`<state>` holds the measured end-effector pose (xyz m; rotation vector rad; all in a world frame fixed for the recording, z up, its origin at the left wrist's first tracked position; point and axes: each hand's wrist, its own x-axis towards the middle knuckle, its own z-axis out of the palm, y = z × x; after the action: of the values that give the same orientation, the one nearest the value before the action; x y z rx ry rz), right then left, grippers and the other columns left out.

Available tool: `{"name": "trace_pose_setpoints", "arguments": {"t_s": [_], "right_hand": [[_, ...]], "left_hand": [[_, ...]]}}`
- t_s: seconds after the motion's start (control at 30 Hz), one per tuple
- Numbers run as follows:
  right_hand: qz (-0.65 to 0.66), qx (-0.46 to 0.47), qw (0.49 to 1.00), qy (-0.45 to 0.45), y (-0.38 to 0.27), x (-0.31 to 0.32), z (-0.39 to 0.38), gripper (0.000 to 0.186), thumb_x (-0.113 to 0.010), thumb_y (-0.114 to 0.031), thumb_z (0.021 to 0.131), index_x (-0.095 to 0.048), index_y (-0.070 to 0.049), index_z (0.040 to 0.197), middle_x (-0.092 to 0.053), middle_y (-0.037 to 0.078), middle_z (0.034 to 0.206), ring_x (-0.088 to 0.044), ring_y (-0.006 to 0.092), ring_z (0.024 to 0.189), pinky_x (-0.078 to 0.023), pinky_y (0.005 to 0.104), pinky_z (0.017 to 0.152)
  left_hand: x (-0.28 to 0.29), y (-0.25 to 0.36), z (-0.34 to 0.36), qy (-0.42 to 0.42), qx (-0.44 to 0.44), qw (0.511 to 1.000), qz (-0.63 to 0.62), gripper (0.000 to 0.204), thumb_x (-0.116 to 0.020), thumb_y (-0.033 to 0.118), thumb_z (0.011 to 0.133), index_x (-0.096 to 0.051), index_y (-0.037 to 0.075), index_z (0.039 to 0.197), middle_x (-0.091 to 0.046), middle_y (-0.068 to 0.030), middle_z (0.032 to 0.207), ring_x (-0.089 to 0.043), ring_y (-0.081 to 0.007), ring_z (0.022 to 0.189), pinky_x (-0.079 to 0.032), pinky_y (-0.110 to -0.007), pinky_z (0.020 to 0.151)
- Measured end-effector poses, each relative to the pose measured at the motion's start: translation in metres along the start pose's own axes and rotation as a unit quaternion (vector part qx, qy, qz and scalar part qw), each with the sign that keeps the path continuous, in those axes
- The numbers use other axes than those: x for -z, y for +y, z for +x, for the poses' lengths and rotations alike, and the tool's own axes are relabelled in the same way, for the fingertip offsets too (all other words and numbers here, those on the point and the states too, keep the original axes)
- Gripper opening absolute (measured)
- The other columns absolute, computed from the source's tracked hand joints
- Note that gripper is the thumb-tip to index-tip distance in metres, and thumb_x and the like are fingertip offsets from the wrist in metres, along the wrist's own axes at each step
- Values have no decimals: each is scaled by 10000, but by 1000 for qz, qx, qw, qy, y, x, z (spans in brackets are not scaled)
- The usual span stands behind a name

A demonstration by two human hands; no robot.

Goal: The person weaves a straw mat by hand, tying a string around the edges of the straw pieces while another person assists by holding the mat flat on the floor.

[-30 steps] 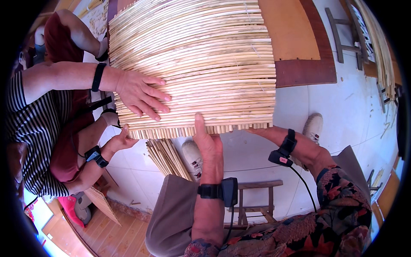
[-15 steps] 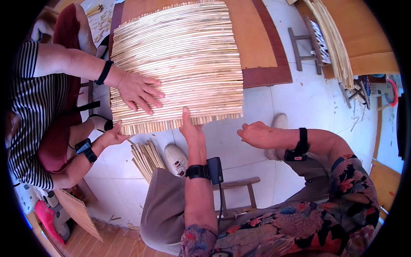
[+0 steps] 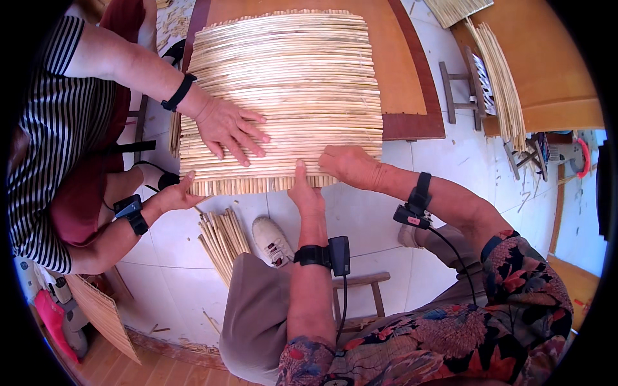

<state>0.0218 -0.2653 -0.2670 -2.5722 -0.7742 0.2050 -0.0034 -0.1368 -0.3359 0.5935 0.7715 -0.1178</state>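
Observation:
A mat of pale reeds (image 3: 280, 71) lies across a tan board with a maroon border (image 3: 412, 77), its near edge overhanging. My left hand (image 3: 307, 190) grips that edge from below, thumb on top. Just right of it, my right hand (image 3: 351, 167) rests on the mat near the edge with fingers curled; whatever lies in them is hidden. Both my wrists carry strapped black devices. At the left, a co-worker's hand (image 3: 228, 128) lies spread on the mat, and the other hand (image 3: 183, 196) holds the near left corner.
Loose reeds (image 3: 222, 241) lie on the tiled floor below the mat. A small wooden stool (image 3: 376, 296) is under me. Long reeds (image 3: 499, 83) lean by an orange table (image 3: 547, 77) at the right, near another stool (image 3: 460, 106). A woven panel (image 3: 106, 318) stands lower left.
My right hand left the mat's near edge, then came back up and leftward onto its top, beside my left hand. My left hand keeps its grip. The view has shifted.

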Motion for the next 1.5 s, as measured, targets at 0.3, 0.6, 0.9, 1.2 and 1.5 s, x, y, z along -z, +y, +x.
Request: {"name": "trace_pose_setpoints", "arguments": {"t_s": [0.3,0.6,0.9,1.2,1.5], "right_hand": [[-1,34,996,77,-3,-8,9,59,-533,-85,771,-499,-57,733,-474,91,712,-536,268,653,-461,352,545],[594,-135,774,171,-43,54,37,134,-497,-146,894,-532,-16,897,-571,65,777,-584,177,682,-495,291,637],[318,-229,917,74,-13,173,20,166,-542,-239,883,-578,-82,925,-501,-73,753,-440,29,683,-396,191,564],[7,-154,977,145,56,181,8,182,-515,-169,881,-553,-30,991,-593,42,893,-547,158,815,-437,292,755],[-132,9,980,-146,-5,30,17,142,-534,-97,728,-550,-59,863,-543,118,818,-599,295,781,-490,391,612]], "left_hand": [[-5,0,-2,24,-17,999,21,448,-645,158,803,-464,-3,1180,-543,-83,1086,-574,-174,904,-513,-318,702],[-5,5,-8,10,-10,999,32,487,-647,177,802,-443,-17,1200,-530,-95,1104,-572,-174,913,-517,-326,698],[-2,3,-6,20,5,998,52,477,-660,208,791,-465,44,1193,-539,-70,1091,-575,-167,897,-517,-318,677],[-4,1,-5,23,3,998,62,462,-668,236,785,-492,40,1164,-558,-65,1047,-589,-163,849,-513,-313,630],[-5,6,-8,39,13,997,58,444,-671,234,782,-505,38,1145,-565,-60,1026,-583,-149,824,-485,-291,603]]}}
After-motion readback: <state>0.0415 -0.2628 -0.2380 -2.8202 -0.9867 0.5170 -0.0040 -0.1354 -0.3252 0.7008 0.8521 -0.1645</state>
